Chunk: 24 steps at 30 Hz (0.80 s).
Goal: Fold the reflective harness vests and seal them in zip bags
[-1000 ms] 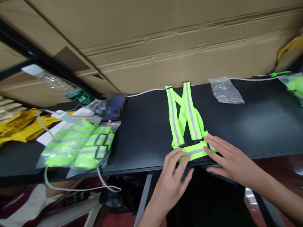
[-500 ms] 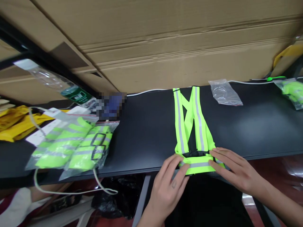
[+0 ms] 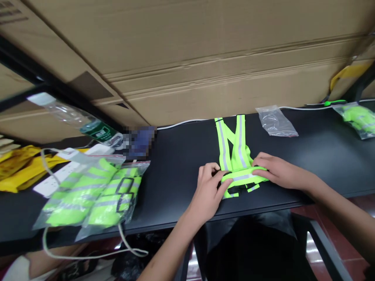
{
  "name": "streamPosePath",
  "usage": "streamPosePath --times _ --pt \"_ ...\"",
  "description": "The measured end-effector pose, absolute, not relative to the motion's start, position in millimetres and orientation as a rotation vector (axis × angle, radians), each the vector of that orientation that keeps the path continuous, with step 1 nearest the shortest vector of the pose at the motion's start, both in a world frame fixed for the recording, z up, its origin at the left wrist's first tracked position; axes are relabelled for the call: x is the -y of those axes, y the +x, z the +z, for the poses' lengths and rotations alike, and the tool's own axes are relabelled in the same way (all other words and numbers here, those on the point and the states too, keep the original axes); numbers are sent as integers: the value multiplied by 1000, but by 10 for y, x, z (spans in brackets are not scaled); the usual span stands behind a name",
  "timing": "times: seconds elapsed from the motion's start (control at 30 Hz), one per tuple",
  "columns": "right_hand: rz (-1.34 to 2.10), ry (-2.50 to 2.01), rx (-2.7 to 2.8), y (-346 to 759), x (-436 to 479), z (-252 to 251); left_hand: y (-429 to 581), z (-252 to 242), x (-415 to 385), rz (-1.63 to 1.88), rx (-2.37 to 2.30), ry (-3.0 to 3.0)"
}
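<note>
A neon yellow-green harness with grey reflective stripes (image 3: 240,150) lies on the black table (image 3: 181,168). Its two long straps reach toward the cardboard, crossing strips between them. The near end is folded up into a horizontal band. My left hand (image 3: 207,191) pinches the band's left end between thumb and fingers. At the right end, my right hand (image 3: 274,171) grips the band the same way. Short strap ends stick out below the band on the table.
Two bagged harnesses (image 3: 84,195) lie at left beside a white power strip (image 3: 51,179), a plastic bottle (image 3: 76,119) and yellow material (image 3: 26,168). Farther right are an empty clear bag (image 3: 277,121), a green-handled tool (image 3: 334,102) and another bagged harness (image 3: 359,117). Cardboard (image 3: 205,58) stands behind.
Both hands have moved away from the table's front edge, bringing the band up over the straps' lower part. The straps now show shorter, with loose ends visible below the band. The view has shifted slightly.
</note>
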State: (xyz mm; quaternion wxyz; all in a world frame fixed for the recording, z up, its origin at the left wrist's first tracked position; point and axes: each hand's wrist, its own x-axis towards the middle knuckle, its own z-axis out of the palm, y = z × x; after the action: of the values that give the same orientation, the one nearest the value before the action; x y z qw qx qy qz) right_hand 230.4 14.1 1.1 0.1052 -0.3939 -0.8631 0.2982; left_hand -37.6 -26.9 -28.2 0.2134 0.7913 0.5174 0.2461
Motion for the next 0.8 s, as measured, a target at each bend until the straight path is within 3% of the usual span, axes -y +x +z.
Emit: streamPosePath --times 0.37,0.57,0.8 --pt "728 -1183 2361 2160 -108 -120 -335 -309 298 606 -1492 2428" --pt "667 -1467 1886 2051 -12 -262 -298 -362 322 692 -1571 2526" --pt "-34 -1191 2106 2042 103 -303 -310 -342 390 767 -1590 2654"
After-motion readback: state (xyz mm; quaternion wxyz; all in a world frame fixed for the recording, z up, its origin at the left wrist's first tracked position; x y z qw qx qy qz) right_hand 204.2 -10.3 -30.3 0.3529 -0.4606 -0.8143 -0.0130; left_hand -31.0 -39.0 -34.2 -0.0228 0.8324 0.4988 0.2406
